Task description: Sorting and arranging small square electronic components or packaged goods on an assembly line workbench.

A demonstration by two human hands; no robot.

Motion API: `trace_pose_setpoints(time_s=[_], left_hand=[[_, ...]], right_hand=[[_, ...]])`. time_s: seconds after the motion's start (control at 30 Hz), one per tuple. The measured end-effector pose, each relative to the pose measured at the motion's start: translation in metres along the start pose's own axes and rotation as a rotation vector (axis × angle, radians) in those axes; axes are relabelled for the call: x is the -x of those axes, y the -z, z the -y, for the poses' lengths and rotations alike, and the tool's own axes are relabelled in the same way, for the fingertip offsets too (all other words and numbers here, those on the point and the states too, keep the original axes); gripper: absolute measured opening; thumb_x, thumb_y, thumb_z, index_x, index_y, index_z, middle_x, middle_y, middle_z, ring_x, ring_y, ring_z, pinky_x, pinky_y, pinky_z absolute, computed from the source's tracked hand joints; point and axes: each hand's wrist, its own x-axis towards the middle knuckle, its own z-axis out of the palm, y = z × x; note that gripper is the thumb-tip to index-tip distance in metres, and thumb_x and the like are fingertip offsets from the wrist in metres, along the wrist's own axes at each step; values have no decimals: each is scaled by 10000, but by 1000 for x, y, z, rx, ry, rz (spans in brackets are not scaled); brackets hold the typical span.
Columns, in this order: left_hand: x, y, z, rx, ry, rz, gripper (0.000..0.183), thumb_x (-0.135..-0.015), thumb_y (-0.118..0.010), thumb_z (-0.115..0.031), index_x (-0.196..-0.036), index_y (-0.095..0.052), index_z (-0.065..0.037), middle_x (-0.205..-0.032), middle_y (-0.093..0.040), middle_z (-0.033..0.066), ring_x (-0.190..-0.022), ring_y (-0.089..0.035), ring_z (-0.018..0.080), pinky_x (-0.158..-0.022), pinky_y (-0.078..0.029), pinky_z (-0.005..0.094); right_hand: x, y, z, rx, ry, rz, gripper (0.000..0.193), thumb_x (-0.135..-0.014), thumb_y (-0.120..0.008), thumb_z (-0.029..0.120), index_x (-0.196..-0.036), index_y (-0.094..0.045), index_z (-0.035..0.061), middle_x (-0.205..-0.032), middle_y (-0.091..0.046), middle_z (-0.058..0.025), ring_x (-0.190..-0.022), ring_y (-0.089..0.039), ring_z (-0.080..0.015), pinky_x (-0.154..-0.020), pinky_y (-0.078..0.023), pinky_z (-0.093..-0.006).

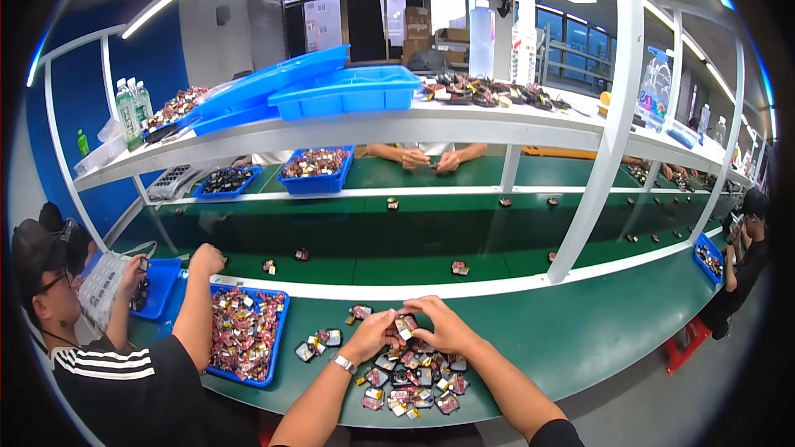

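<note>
Over the green bench, my left hand (374, 336) and my right hand (445, 327) are closed on one small electronic module (406, 326) with a red circuit board and a pale label. Its dark edge rests between my fingertips, and part of it is hidden by them. Directly below lies a loose pile of similar modules (412, 381), with red boards, black casings and yellow and white bits. A few more modules (318, 343) lie apart, left of my left wrist.
A blue tray (281, 339) full of modules stands to the left, beside a person in a dark striped shirt (124, 372). Beyond a white rail (431, 289), scattered modules lie on a green conveyor belt (373, 236). Overhead runs a white shelf (331, 134) with blue trays, crossed by white posts.
</note>
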Motion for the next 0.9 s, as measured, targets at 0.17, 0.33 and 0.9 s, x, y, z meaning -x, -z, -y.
trace_pose_setpoints(time_s=[0.17, 0.33, 0.9], left_hand=[[-4, 2, 5, 73, -71, -60, 372, -1025, -434, -199, -1335, -470, 4, -1012, -636, 121, -830, -668, 166, -738, -561, 270], [3, -11, -3, 81, -75, -24, 356, -1009, -421, -109, -1352, -437, -15, -1126, -603, 114, -1015, -636, 196, -918, -554, 355], [3, -15, -1, 70, -141, -84, 341, -993, -437, -70, -1328, -422, -7, -1144, -588, 121, -1051, -618, 209, -943, -544, 384]], right_hand=[[0, -5, 1, -145, -63, -105, 560, -774, -678, 77, -1298, -483, 49, -1229, -546, -150, -1167, -501, -317, -978, -437, -402], [-5, -34, 9, 219, -119, -338, 314, -766, -709, 157, -1040, -596, 52, -1007, -588, -108, -986, -573, -305, -827, -501, -390], [-3, -23, 0, 292, 82, -211, 201, -789, -644, 70, -990, -646, 71, -1088, -575, -75, -977, -594, -273, -786, -521, -372]])
